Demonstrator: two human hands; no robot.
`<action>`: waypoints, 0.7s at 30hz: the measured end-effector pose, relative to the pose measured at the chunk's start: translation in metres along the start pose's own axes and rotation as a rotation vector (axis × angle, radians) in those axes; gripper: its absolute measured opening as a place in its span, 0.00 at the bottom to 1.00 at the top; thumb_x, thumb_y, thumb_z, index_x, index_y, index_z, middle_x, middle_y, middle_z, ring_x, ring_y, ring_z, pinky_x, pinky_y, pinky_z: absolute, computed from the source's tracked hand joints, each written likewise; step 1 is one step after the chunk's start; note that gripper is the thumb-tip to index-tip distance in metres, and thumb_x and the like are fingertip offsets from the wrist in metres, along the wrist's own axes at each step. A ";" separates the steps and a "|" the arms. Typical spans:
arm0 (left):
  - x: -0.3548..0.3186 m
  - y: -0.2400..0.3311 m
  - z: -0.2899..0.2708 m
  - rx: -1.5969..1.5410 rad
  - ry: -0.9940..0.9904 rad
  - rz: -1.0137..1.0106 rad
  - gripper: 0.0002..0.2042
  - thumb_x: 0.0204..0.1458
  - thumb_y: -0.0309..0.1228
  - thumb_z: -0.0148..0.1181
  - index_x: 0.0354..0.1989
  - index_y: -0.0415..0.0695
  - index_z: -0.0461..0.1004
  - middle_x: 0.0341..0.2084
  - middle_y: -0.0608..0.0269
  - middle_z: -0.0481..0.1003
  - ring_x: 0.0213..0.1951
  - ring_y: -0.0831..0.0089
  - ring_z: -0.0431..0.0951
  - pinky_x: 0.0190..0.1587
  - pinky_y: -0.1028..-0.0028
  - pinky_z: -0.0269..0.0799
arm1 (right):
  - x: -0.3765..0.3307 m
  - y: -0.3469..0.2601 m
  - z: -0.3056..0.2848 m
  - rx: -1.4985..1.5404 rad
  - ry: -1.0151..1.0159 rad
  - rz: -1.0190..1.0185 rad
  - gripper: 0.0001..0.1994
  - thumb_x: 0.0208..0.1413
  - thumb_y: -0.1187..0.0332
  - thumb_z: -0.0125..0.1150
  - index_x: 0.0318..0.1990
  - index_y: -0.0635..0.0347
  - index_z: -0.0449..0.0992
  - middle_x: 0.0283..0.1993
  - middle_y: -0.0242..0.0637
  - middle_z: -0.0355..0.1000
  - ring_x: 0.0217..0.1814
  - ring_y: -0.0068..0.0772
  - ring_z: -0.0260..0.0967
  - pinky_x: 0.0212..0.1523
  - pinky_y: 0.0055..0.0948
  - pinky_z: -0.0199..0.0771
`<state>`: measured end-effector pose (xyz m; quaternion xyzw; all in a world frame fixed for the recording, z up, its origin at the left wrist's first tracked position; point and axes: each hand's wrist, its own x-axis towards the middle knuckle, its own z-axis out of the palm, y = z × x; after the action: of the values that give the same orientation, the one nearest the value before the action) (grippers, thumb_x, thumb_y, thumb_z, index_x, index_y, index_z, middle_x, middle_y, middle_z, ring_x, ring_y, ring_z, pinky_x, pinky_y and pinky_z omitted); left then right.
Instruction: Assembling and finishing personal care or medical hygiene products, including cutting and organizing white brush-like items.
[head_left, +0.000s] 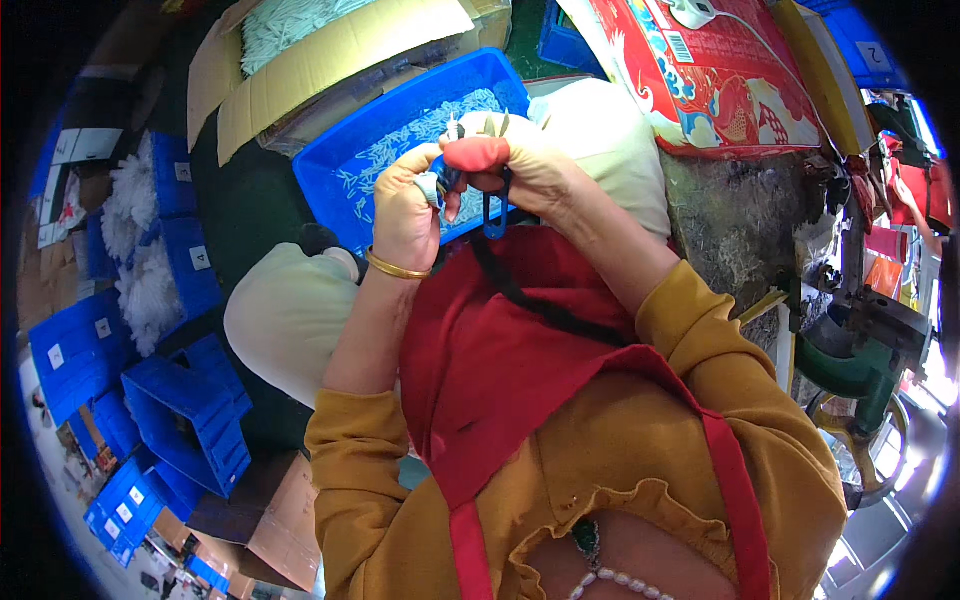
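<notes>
My left hand (408, 200), with a wrapped thumb and a gold bangle on the wrist, is closed in a pinch on a small white piece (453, 131). Right against it, my right hand (535, 165) grips blue-handled snips (495, 215); the handle loop hangs below the fingers and metal tips show above them. A red cover (476, 154) sits on a digit of the right hand. Both hands meet over the near right part of a blue bin (325, 215), where many small white pieces (385, 150) lie scattered. The fingers hide much of the snips.
Behind the bin stands an open cardboard box (330, 60) of white pieces. A red patterned bag (740, 80) lies at far right, a green machine (850, 360) at right. Blue crates (190, 410) are stacked at left. My knees flank the bin; a red apron (500, 380) covers my lap.
</notes>
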<state>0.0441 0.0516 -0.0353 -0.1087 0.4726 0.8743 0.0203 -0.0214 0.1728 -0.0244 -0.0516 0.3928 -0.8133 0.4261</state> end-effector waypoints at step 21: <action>0.041 -0.028 -0.047 0.211 0.288 -0.084 0.11 0.48 0.27 0.38 0.33 0.34 0.67 0.20 0.56 0.70 0.12 0.79 0.64 0.12 0.81 0.60 | 0.019 0.012 -0.020 0.080 0.198 -0.067 0.07 0.44 0.70 0.55 0.18 0.53 0.66 0.11 0.21 0.53 0.08 0.11 0.42 0.08 0.13 0.37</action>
<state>0.0162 0.0257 -0.0915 -0.2497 0.5549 0.7935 0.0002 -0.0338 0.1668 -0.0516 0.0332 0.3983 -0.8432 0.3596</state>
